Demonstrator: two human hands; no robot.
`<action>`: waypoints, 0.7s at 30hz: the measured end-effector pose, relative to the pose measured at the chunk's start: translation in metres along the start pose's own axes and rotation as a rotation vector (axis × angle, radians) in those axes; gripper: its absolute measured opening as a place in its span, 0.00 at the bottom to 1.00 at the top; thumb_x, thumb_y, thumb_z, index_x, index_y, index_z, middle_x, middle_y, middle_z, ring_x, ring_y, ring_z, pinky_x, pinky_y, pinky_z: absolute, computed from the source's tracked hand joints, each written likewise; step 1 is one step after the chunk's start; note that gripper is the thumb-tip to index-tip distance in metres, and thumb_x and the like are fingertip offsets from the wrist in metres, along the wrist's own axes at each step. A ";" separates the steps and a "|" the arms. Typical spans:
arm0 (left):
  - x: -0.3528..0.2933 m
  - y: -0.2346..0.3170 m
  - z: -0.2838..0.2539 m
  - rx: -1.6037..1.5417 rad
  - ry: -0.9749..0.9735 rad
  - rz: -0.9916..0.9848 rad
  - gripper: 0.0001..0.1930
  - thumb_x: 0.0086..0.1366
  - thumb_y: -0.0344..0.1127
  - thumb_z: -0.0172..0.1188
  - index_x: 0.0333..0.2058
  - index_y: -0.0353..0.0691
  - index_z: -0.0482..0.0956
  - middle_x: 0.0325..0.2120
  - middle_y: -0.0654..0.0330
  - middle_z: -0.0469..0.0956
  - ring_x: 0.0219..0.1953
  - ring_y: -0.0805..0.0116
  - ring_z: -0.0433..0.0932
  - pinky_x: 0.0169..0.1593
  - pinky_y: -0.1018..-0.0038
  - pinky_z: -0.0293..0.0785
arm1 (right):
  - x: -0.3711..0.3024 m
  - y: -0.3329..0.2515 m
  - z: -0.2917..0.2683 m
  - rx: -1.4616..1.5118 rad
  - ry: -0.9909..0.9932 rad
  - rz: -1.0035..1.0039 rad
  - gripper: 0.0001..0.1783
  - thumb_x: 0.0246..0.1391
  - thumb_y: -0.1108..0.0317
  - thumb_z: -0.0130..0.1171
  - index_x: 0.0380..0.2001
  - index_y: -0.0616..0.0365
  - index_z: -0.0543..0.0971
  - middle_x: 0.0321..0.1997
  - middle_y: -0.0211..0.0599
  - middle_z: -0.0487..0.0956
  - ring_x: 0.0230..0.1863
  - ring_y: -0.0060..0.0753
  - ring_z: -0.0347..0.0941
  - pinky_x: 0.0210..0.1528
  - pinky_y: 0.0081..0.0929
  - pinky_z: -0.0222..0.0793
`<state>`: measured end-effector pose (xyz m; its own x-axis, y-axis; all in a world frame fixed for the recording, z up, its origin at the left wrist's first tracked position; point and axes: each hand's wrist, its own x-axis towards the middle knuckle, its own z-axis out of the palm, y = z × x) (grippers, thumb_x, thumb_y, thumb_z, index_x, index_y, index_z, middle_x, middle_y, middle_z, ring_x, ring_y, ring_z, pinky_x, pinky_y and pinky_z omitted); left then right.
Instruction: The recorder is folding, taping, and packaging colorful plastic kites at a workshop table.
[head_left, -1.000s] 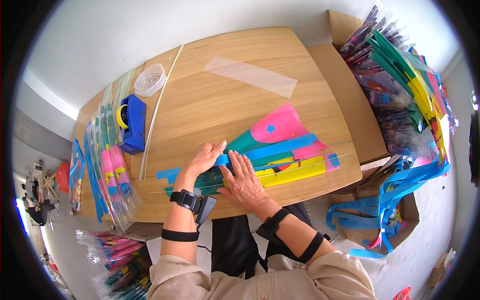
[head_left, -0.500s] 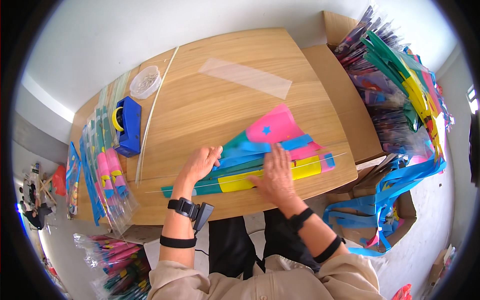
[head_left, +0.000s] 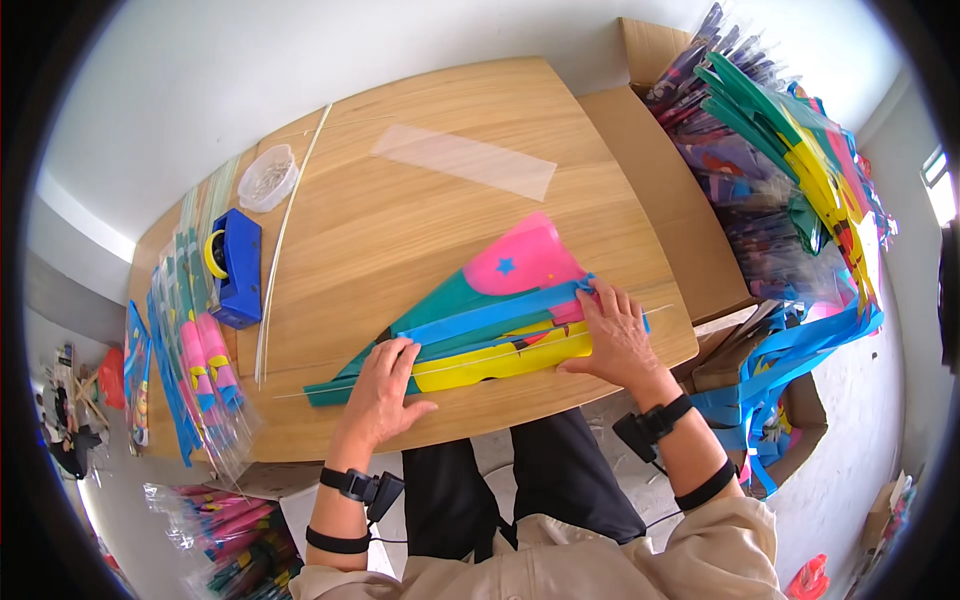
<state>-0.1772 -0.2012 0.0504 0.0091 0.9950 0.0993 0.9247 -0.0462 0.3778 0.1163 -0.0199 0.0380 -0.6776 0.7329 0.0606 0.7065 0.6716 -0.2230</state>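
A folded kite of thin green, pink and yellow sheet lies slantwise near the table's front edge, a blue star on its pink part. Along it runs a flattened blue ribbon. One thin pale rod stretches lengthwise across the yellow part. At the ribbon's left end my left hand rests its fingertips, thumb spread away. My right hand lies on the kite's right end, fingers stretched over the ribbon's other end and thumb apart. Both hands are open.
A clear plastic sleeve lies farther back on the table. To the left are a blue tape dispenser, a white tub, long thin rods and bagged kites. Overfilled cardboard boxes stand at the right.
The blue ribbon now lies straight and flat along the kite. My right hand has moved right to its far end; my left hand has come down and opened onto the near-left end.
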 end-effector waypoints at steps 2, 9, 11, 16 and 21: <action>-0.008 0.000 -0.002 0.060 -0.016 0.022 0.35 0.49 0.37 0.71 0.54 0.29 0.69 0.56 0.46 0.67 0.59 0.47 0.65 0.64 0.59 0.64 | 0.001 0.004 -0.009 0.011 -0.029 -0.027 0.51 0.34 0.46 0.72 0.58 0.65 0.68 0.66 0.49 0.60 0.67 0.53 0.55 0.66 0.47 0.52; -0.007 -0.007 0.010 0.214 0.011 0.103 0.29 0.52 0.31 0.65 0.53 0.28 0.71 0.54 0.45 0.71 0.58 0.48 0.67 0.63 0.61 0.66 | 0.009 0.028 -0.014 -0.212 -0.029 -0.250 0.32 0.39 0.61 0.65 0.50 0.67 0.74 0.63 0.45 0.64 0.65 0.45 0.58 0.65 0.43 0.52; -0.003 -0.006 0.011 0.202 0.064 0.112 0.24 0.52 0.28 0.64 0.49 0.28 0.75 0.51 0.47 0.74 0.55 0.50 0.70 0.61 0.62 0.68 | 0.016 0.038 -0.007 -0.299 0.045 -0.370 0.25 0.43 0.63 0.63 0.44 0.67 0.78 0.60 0.42 0.70 0.63 0.42 0.61 0.62 0.42 0.54; 0.014 -0.033 0.002 -0.220 0.027 -0.010 0.12 0.55 0.25 0.63 0.39 0.30 0.80 0.41 0.51 0.79 0.46 0.52 0.76 0.50 0.64 0.74 | 0.043 0.054 -0.022 0.069 -0.175 -0.238 0.16 0.49 0.57 0.62 0.36 0.57 0.83 0.48 0.38 0.78 0.54 0.38 0.68 0.56 0.41 0.59; 0.043 -0.048 -0.010 -0.364 -0.161 -0.277 0.08 0.58 0.27 0.62 0.37 0.33 0.80 0.33 0.48 0.80 0.37 0.51 0.79 0.42 0.66 0.74 | 0.071 0.061 -0.018 0.122 -0.191 -0.028 0.17 0.48 0.50 0.65 0.29 0.54 0.84 0.38 0.41 0.78 0.44 0.43 0.73 0.46 0.41 0.68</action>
<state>-0.2253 -0.1570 0.0462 -0.1334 0.9739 -0.1836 0.7074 0.2233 0.6706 0.1150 0.0757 0.0464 -0.7309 0.6729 -0.1145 0.6652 0.6646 -0.3404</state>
